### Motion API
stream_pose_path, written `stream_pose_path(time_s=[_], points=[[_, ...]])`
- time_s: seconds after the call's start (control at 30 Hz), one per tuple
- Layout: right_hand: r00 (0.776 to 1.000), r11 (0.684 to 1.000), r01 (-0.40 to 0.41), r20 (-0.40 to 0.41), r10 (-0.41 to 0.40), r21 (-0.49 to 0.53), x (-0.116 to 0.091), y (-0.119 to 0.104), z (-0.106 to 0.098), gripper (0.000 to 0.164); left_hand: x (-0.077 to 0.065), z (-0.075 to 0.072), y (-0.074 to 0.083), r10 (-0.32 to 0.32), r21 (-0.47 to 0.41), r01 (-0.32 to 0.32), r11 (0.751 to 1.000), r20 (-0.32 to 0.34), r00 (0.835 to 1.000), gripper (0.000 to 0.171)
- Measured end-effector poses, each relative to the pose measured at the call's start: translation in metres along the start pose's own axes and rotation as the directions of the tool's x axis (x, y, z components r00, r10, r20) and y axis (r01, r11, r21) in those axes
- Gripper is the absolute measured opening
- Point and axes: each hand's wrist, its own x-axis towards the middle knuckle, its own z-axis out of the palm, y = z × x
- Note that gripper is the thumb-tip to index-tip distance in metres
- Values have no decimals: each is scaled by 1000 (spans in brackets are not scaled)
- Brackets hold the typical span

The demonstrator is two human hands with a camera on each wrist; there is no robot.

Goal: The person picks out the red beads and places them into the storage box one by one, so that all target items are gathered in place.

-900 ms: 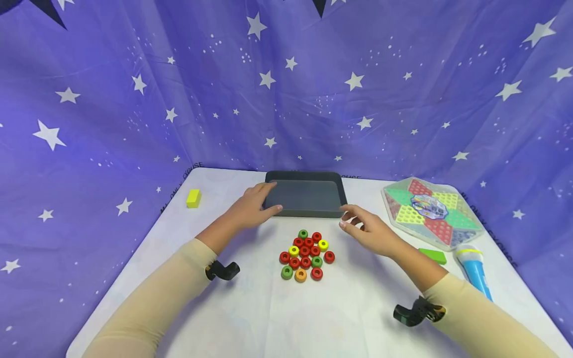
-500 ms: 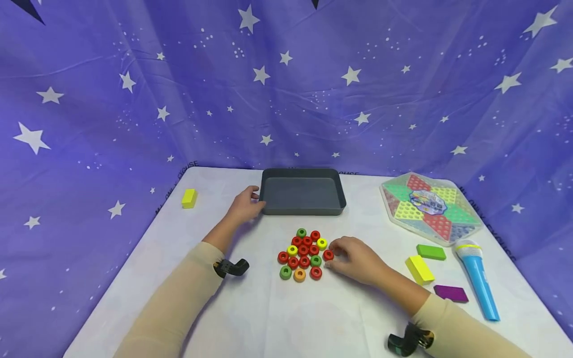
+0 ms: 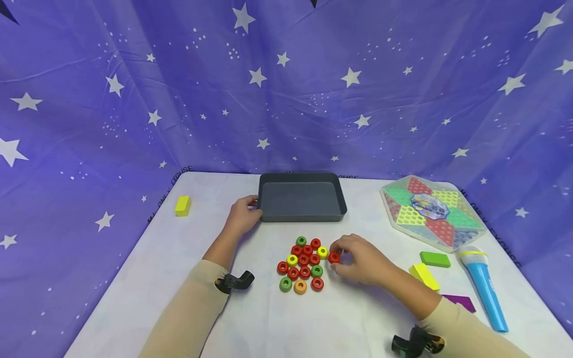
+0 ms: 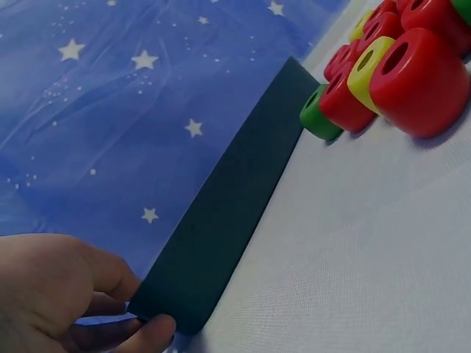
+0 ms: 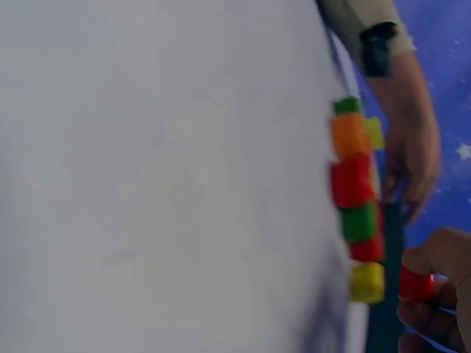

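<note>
My left hand holds the near left corner of a dark grey tray. In the left wrist view the thumb of that left hand lies against the tray wall, its other fingers partly hidden behind. A red ring-shaped bead is pinched between the thumb and fingers of my right hand. The right wrist view shows this red bead at the fingertips, off to one side of the group. Several red, yellow, green and orange beads, among them an orange one, cluster in front of the tray.
To the right lie a hexagonal checkers board, a blue toy microphone, and green, yellow and purple blocks. A yellow block sits far left. A starry purple cloth hangs behind the table.
My right hand has come down from near the tray's right corner and taken hold of the rightmost red bead, shifting it slightly right. My left hand has settled on the tray's left corner.
</note>
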Motion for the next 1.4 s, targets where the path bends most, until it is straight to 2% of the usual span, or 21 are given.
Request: stream_pose_path(time_s=[0.13,0.3,0.43,0.53,0.67,0.77,0.83,0.93,1.03,1.23,1.3,1.4], points=[[1000,999,19,-4,-19,28,16,8,-38,28,-2,3,2,0,-24,0,1000,9,1000,58],[1000,1000,11,0,-11,-2,57,22,-82,26,-1,3,3,-12,-44,13,999,30,999,59],[999,999,-27,27,27,-21,97,35,-105,29,1,0,4,-4,-50,5,999,28,1000,58],[997,998,-45,66,47,-35,125,47,-112,31,2,-1,7,12,-60,-10,998,36,999,58],[992,995,-62,101,70,-76,158,64,-107,31,4,-2,9,30,-71,-26,997,46,998,59],[991,985,-57,113,76,-160,178,77,-91,27,3,-2,9,29,-79,-26,997,45,999,58],[987,970,-34,142,70,-241,187,83,-78,22,2,-2,8,25,-76,-21,997,45,999,58],[974,930,4,210,79,-368,197,89,-59,14,0,-2,6,13,-81,-9,997,47,999,58],[963,904,13,248,103,-428,202,91,-47,8,0,-1,4,9,-88,-4,996,52,999,58],[964,906,-13,235,123,-422,207,91,-44,11,4,-2,1,7,-93,-2,996,51,999,58],[973,921,-14,208,103,-389,207,89,-47,16,5,-4,0,9,-92,-3,996,62,998,57],[992,957,-16,118,53,-289,202,82,-54,28,7,-7,-7,32,-87,-24,996,95,995,57]])
